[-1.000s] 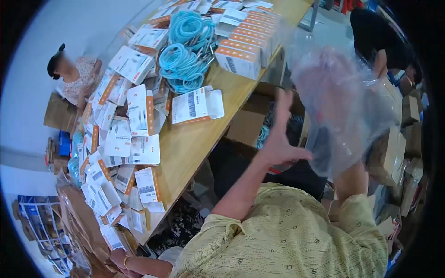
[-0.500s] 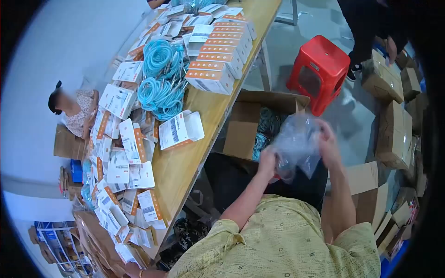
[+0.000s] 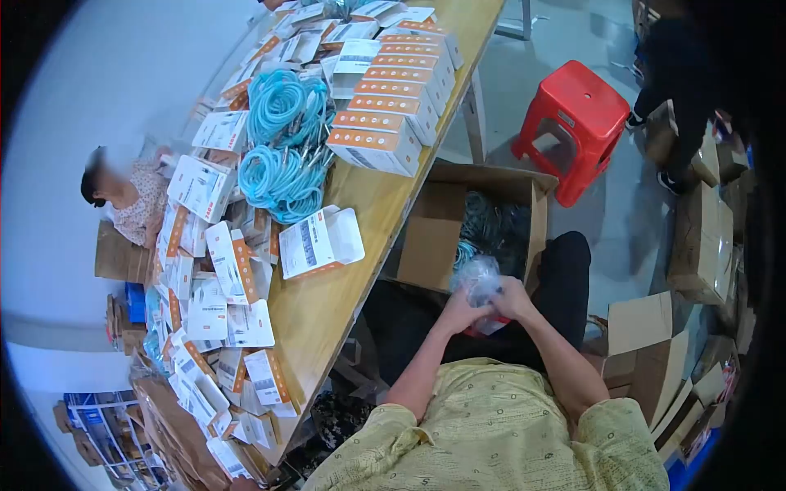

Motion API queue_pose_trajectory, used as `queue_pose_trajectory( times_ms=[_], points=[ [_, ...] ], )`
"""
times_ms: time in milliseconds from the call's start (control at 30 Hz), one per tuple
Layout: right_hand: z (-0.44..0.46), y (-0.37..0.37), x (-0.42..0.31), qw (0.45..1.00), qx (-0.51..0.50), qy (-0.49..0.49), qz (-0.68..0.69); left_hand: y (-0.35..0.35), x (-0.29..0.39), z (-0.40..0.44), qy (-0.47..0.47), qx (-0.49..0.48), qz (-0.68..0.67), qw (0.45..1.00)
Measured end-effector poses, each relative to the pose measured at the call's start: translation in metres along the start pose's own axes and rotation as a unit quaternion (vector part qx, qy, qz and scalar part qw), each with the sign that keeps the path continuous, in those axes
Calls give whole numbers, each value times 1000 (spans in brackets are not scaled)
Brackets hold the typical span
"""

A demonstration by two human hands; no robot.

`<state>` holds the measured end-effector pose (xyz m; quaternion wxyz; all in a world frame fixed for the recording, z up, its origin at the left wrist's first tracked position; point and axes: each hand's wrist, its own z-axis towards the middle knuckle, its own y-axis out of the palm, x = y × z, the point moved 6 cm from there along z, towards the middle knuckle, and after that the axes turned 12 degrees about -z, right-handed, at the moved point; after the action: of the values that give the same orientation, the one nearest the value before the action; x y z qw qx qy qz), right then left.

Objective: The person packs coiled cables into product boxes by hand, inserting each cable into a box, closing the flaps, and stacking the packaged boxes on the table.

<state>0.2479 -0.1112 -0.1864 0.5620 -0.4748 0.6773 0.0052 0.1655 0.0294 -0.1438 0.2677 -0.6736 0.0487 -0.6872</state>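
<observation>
Both my hands are together over my lap, closed on a crumpled clear plastic bag (image 3: 479, 278). My left hand (image 3: 465, 311) grips its lower left side, and my right hand (image 3: 512, 299) pinches it from the right. Just beyond them stands an open cardboard box (image 3: 430, 237) with dark and light-blue coiled cords inside. A small red and white item (image 3: 489, 326) shows below my hands. On the wooden table (image 3: 327, 303) to the left lie bundles of light-blue coiled cord (image 3: 282, 176), a row of upright white and orange boxes (image 3: 381, 139) and many loose flattened or open ones (image 3: 209, 307).
A red stool (image 3: 577, 102) stands beyond the box. Brown cartons (image 3: 700, 241) line the right side, with an open one (image 3: 643, 327) near my right elbow. One person (image 3: 135, 192) sits past the table; another in dark clothes (image 3: 679, 74) stands at upper right.
The plastic bag, spread wide and raised at first, has come down and is now bunched small between my hands. My hands have drawn together. The person at upper right has shifted.
</observation>
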Motion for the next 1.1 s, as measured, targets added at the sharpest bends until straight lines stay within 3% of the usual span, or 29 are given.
queue_pose_trajectory(
  times_ms=[33,100,133,200,233,267,300,400,467,600,633,667,700,767,800,833,867,900,933,1033,1100],
  points=[
    [7,9,2,998,-46,-30,0,-1,-28,-3,-104,-42,-79,991],
    [17,25,-3,986,-140,-93,-5,-2,-76,-10,-303,-117,-234,916],
    [19,25,-10,985,-141,-96,-8,-11,-93,-3,-325,-103,-237,910],
    [13,7,-32,990,-48,-38,129,-20,-128,11,-345,-83,-246,902],
    [7,-3,-42,981,-2,-8,196,-32,-151,18,-351,74,-373,856],
    [4,-13,-46,964,46,22,260,-42,-171,19,-342,227,-484,773],
    [3,-18,-47,966,45,20,254,-40,-178,21,-340,230,-489,770],
    [4,-33,-47,995,-2,-43,87,-83,-194,64,-234,270,-650,670],
    [-3,-31,-63,997,-37,-65,25,-108,-206,105,-160,306,-735,584],
    [-11,-55,-173,985,28,-167,32,-134,-231,59,26,372,-847,379],
    [-13,-59,-210,974,33,-225,-3,-140,-214,48,62,367,-723,582],
    [-14,-59,-247,958,37,-282,-37,-136,-186,38,91,342,-556,752],
    [-15,-58,-280,936,58,-341,-55,-134,-166,27,92,351,-556,748],
    [-13,-48,-337,897,100,-421,-89,-116,-132,9,-143,287,-347,881],
    [-3,-40,-350,900,90,-416,-93,-115,-115,1,-252,241,-226,910],
    [10,-33,-363,902,85,-411,-97,-110,-93,-8,-219,212,-257,917],
    [24,-26,-378,906,100,-390,-135,-102,-77,-20,-246,169,-211,931],
    [38,-21,-393,906,126,-386,-118,-99,-52,-32,-174,145,-219,949],
    [49,-20,-408,906,151,-382,-101,-98,-27,-41,-187,68,-274,941],
    [56,-18,-458,872,207,-404,-185,-140,41,-42,-123,68,-272,952],
    [55,-2,-480,724,341,-519,-301,-166,81,-45,-72,58,-268,959]
  ],
)
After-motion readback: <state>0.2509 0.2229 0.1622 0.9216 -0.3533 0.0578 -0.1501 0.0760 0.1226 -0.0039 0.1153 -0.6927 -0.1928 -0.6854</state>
